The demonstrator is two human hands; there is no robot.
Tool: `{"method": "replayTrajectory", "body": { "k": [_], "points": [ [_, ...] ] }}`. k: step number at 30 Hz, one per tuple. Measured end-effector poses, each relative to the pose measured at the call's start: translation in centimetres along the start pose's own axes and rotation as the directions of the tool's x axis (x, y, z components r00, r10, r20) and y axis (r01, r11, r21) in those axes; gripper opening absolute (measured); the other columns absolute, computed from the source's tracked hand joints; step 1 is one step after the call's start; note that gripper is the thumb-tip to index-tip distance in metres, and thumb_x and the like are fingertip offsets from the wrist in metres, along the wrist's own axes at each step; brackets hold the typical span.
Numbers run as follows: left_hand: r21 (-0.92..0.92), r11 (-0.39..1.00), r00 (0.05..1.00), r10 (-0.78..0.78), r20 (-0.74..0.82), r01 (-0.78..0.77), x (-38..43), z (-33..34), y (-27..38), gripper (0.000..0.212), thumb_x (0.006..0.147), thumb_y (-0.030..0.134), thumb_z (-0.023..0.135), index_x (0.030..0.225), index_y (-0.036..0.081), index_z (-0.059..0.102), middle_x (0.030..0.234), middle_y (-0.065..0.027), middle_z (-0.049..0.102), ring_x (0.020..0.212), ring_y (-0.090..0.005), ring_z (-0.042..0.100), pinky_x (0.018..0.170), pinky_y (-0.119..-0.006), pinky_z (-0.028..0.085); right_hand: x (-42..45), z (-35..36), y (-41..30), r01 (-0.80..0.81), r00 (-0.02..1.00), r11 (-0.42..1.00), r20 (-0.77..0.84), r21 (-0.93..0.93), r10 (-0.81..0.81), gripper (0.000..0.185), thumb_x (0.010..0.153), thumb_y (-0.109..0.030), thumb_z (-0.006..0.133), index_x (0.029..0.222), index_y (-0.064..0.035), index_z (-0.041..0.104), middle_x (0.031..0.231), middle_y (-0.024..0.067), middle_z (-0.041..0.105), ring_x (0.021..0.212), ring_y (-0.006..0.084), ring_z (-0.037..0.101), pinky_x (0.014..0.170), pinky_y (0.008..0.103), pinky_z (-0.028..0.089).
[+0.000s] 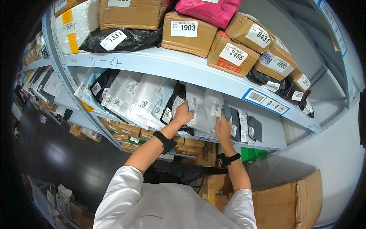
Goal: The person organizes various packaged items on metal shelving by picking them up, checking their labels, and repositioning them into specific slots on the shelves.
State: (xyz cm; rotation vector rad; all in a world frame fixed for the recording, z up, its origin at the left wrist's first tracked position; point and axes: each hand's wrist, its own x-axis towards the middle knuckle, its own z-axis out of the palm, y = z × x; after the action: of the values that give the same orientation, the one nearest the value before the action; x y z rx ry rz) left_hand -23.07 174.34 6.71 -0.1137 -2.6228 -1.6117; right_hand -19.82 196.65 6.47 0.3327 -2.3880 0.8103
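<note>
On the middle shelf stands a row of plastic mailing bags. My left hand (183,115) is at a black plastic mailer (177,94) with a white label, beside a pale grey mailer (199,114); whether its fingers grip either is unclear. At the lower edge of a white mailer (215,101) with a label, my right hand (223,126) has its fingers against the bag; its grip is partly hidden. Further right lean dark grey mailers (254,128) and a narrow white labelled packet (244,126). White and clear bags (145,100) stand to the left.
Above is a metal shelf edge (171,64) carrying cardboard boxes (188,43), a black bag (134,40) and a pink bag (210,11). A perforated upright (68,80) rises at left. Boxes (128,130) fill the lower shelf; a large carton (274,203) stands at lower right, near a green box (251,154).
</note>
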Motion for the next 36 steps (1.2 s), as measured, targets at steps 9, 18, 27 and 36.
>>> {"method": "replayTrajectory", "body": {
  "k": [9,18,27,36],
  "points": [
    [0.447,0.879,0.894,0.327,-0.307,-0.168,-2.8,-6.9,-0.1,0.063,0.073,0.014,0.067,0.131,-0.002,0.049,0.133,-0.029,0.047,0.125,-0.0454,0.044,0.101,-0.051,0.038,-0.4,0.3,-0.1,-0.007,0.999,0.993,0.046,-0.117,0.013,0.049,0.091,-0.018,0.055,0.139,-0.0099,0.048,0.072,0.026,0.064,0.062,0.0423,0.065,0.056,0.0473,0.051],
    [0.128,0.972,0.97,0.212,-0.118,-0.196,-3.3,-3.4,-1.5,0.049,0.084,0.01,0.063,0.128,-0.007,0.05,0.099,-0.0352,0.062,0.097,-0.0493,0.06,0.084,-0.049,0.049,-0.5,0.2,-1.4,-0.068,0.99,0.989,0.113,-0.13,0.083,0.049,0.091,-0.018,0.055,0.138,-0.0086,0.047,0.099,0.0289,0.066,0.077,0.0444,0.067,0.064,0.0494,0.053],
    [0.64,0.735,0.793,0.518,-0.319,-0.222,-4.2,-7.1,-2.9,0.058,0.079,0.016,0.067,0.131,-0.001,0.049,0.116,-0.0271,0.056,0.105,-0.0439,0.056,0.088,-0.049,0.047,-0.4,0.3,-1.5,0.011,0.997,0.996,0.076,-0.093,-0.003,0.046,0.09,-0.017,0.055,0.135,-0.0054,0.049,0.101,0.0289,0.066,0.078,0.0446,0.067,0.065,0.049,0.054],
    [-0.145,0.976,0.94,-0.2,-0.275,0.165,1.1,-7.1,-3.1,0.062,0.085,0.035,0.063,0.119,-0.015,0.05,0.112,-0.0404,0.057,0.11,-0.0502,0.057,0.094,-0.045,0.045,-0.3,0.4,-0.9,0.057,0.997,0.997,0.051,-0.053,-0.054,0.045,0.089,-0.016,0.056,0.132,-0.0023,0.05,0.108,0.0307,0.064,0.085,0.0463,0.065,0.07,0.0492,0.054]
  ]
}}
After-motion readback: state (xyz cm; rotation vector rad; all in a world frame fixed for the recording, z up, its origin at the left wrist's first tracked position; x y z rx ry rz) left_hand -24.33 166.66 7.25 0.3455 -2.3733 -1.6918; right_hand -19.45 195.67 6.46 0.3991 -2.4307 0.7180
